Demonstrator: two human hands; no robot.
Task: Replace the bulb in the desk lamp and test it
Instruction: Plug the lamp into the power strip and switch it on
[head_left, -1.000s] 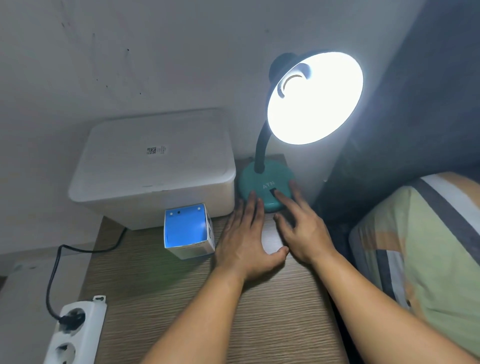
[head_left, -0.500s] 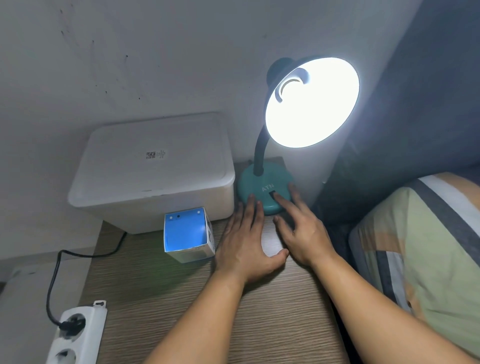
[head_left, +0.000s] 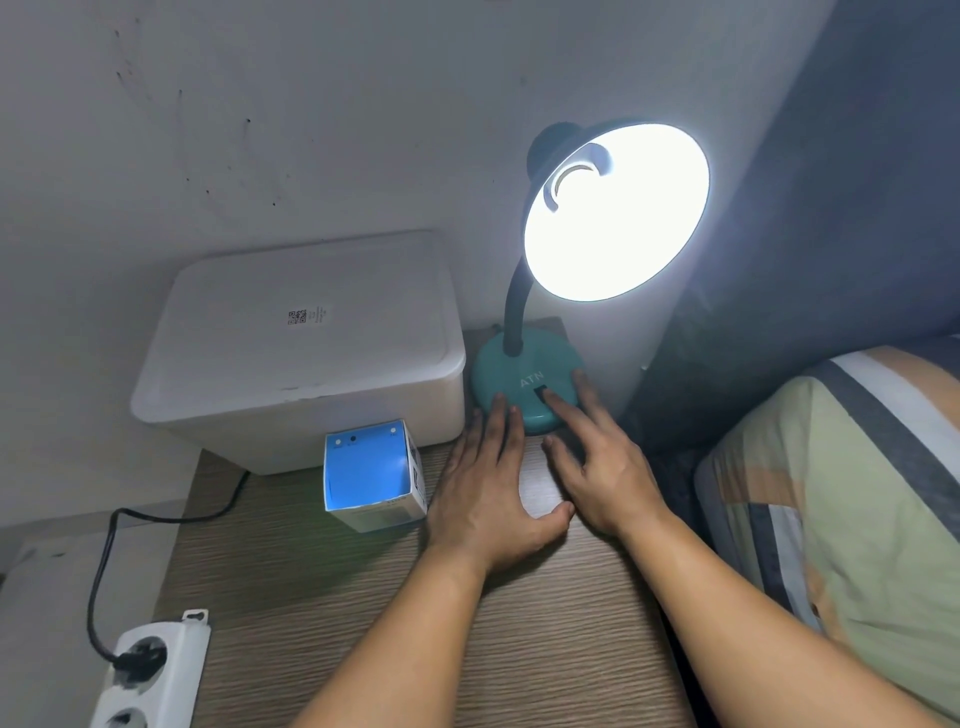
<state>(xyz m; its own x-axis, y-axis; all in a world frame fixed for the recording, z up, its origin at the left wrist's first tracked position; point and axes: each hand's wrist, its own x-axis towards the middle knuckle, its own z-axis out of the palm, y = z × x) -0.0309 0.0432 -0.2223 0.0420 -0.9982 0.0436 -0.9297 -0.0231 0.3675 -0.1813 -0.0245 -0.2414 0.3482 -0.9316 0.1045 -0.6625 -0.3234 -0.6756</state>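
Note:
A teal desk lamp stands at the back of the wooden table, its round base (head_left: 511, 379) marked ATN. Its shade (head_left: 615, 213) glows bright white, so the bulb inside is lit and washed out by glare. My right hand (head_left: 597, 457) lies beside the base with the index fingertip on the black switch (head_left: 543, 393). My left hand (head_left: 493, 488) rests flat on the table, fingertips touching the base's front edge. A blue and white bulb box (head_left: 371, 475) stands open just left of my left hand.
A white lidded plastic box (head_left: 306, 353) fills the back left of the table (head_left: 415, 623). A white power strip (head_left: 150, 670) with a black plug and cable lies at the lower left. A striped pillow (head_left: 857, 519) is on the right, beside a dark headboard.
Both hands and the lit lamp keep their places; only the camera view has shifted slightly.

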